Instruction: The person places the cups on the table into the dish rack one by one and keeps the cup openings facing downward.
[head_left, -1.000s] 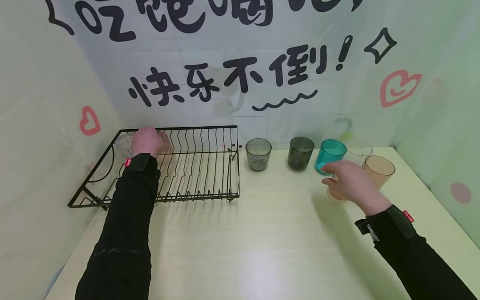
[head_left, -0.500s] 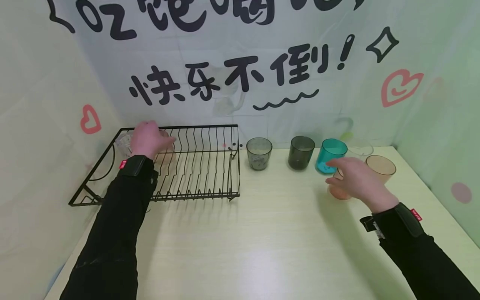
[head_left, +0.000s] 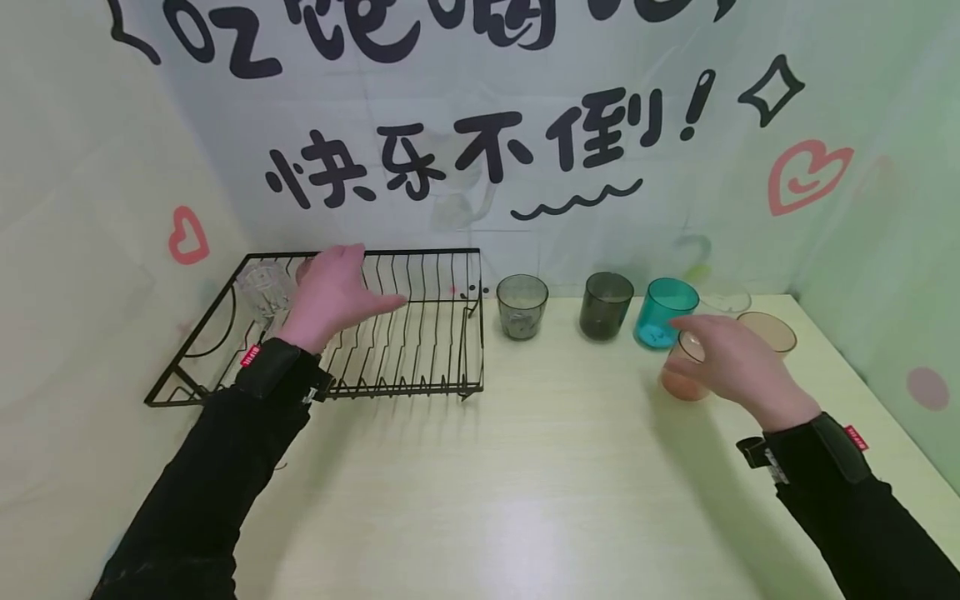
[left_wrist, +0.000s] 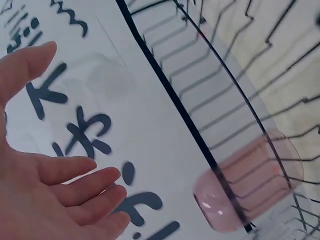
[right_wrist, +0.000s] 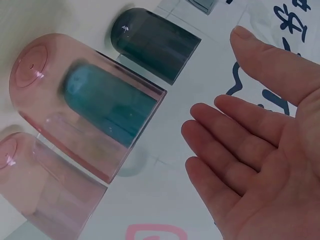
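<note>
My left hand (head_left: 337, 292) is over the wire dish rack (head_left: 420, 390), fingers spread and holding nothing. A pink glass (left_wrist: 245, 182) lies tilted in the rack, apart from those fingers in the left wrist view; the hand mostly hides it in the head view. Beside it in the rack is a clear glass (head_left: 264, 286). At the right, my right hand (head_left: 742, 371) hovers with relaxed fingers by a pinkish-orange glass (head_left: 681, 385). The right wrist view shows a gap between that pink glass (right_wrist: 37, 107) and the fingertips.
Along the back of the table (head_left: 510, 483) stand a pale grey glass (head_left: 521, 308), a dark grey glass (head_left: 605, 307), a teal glass (head_left: 663, 312) and a clear glass (head_left: 723, 302). Another peach glass (head_left: 776, 333) is behind my right hand. Walls rise behind and on both sides.
My left hand has let go of the pink glass, opened, and moved right and up from it. The right hand has shifted slightly right, still empty.
</note>
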